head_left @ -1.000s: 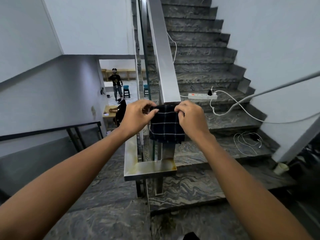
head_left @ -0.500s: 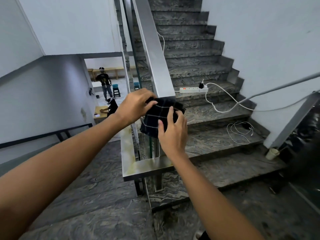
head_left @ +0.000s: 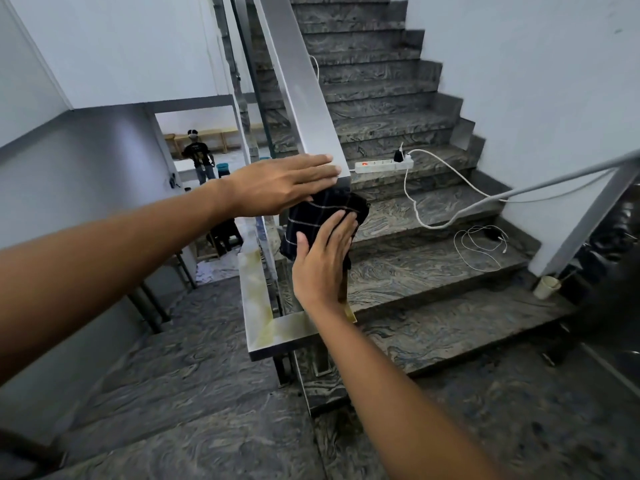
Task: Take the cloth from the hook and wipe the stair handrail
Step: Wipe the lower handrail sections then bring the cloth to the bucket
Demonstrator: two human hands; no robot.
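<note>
**Cloth let go by the left, pressed flat by the right**

From the head camera, the one view I have: a second ago both my hands were pinching the top edge of the dark checked cloth [head_left: 323,216] where it hung at the lower end of the sloping steel handrail [head_left: 298,81]. Half a second ago my right palm had already come round to the front of it while my left was still bunched on its top. Now my left hand [head_left: 277,187] has let go entirely; it lies open and flat, fingers straight and together, their tips over the bottom corner of the sloping rail, just above the cloth. My right hand [head_left: 320,261] is open too, palm spread against the cloth and pushing it onto the vertical face of the rail's end post, fingers fanned over the lower half of the fabric. It grips nothing; the cloth seems held by pressure alone.

I cannot see the hook, so whether the cloth is free of it I cannot tell. I judge the taking is over and the wiping is starting, with the right hand doing the work.

The flat lower rail [head_left: 258,299] below my wrist shows yellowish staining and looks unwiped. On the stairs beyond lie a power strip [head_left: 382,165] and loose white cables [head_left: 479,242], well apart from my hands.
</note>
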